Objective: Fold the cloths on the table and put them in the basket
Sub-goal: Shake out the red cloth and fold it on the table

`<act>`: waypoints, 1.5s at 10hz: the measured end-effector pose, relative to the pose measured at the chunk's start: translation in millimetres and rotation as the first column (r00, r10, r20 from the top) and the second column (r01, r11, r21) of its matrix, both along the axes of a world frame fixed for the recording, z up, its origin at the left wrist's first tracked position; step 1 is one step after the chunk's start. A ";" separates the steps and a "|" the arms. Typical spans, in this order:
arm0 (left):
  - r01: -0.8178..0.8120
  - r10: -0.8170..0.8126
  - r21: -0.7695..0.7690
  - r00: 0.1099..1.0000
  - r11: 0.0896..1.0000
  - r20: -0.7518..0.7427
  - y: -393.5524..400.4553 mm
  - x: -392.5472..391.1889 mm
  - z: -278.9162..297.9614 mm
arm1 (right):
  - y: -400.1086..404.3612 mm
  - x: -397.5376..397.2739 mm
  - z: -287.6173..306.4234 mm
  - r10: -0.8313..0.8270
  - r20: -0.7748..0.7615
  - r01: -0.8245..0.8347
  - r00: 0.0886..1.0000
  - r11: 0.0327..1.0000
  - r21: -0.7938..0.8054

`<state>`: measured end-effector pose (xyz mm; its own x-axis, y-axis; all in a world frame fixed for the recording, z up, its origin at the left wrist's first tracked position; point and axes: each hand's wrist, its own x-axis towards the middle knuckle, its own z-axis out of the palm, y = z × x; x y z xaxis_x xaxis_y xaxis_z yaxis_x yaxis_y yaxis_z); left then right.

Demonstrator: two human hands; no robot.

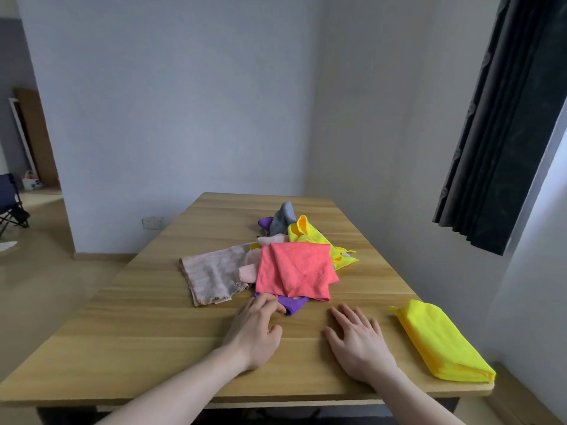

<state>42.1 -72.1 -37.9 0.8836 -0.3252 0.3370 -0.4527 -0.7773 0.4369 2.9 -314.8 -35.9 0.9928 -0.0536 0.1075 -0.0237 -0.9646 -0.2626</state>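
reaching out over the wooden table, the left hand touches the near corner of a purple cloth. its fingers are curled at the cloth's edge, but i cannot tell if they really pinch it or only touch it. the right hand lies flat on the table with its fingers straight and spread a little. it holds nothing.

a pile of cloths sits in the middle of the table, at about 12 o'clock from the hands. a pink cloth lies on top, loosely folded over. the purple cloth peeks out from under it on the near side. at 9 o'clock from the pink cloth lies a pale striped cloth, spread out and touching the pile. at 1 o'clock from the pink cloth is a crumpled yellow cloth, partly under the pink one. at 12 o'clock, at the far end of the pile, a grey cloth stands up in a lump, with a bit more purple beside it.

a folded yellow cloth lies alone at 3 o'clock from the right hand, near the table's right edge and well apart from the pile.

a dark curtain hangs at 2 o'clock, by the wall.
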 end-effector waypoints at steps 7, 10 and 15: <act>0.057 -0.016 0.340 0.992 0.939 -0.124 -22.7 46.4 64.9 | 0.2 -1.1 0.7 -0.007 0.036 0.005 0.999 0.999 0.050; 0.115 -0.007 0.560 0.982 0.821 -0.191 -34.3 43.9 57.6 | 0.3 -3.6 1.0 -0.013 0.044 0.010 0.999 0.998 0.066; -0.009 -0.060 0.349 0.981 0.937 0.185 -31.5 62.0 111.3 | -1.8 -2.7 -1.6 -0.011 0.063 0.006 0.998 0.997 0.076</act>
<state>104.2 -103.7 73.4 0.8041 -0.4735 0.3594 -0.5221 -0.8516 0.0460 0.2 -316.6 -37.5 0.9836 -0.0722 0.1655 -0.0126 -0.9418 -0.3359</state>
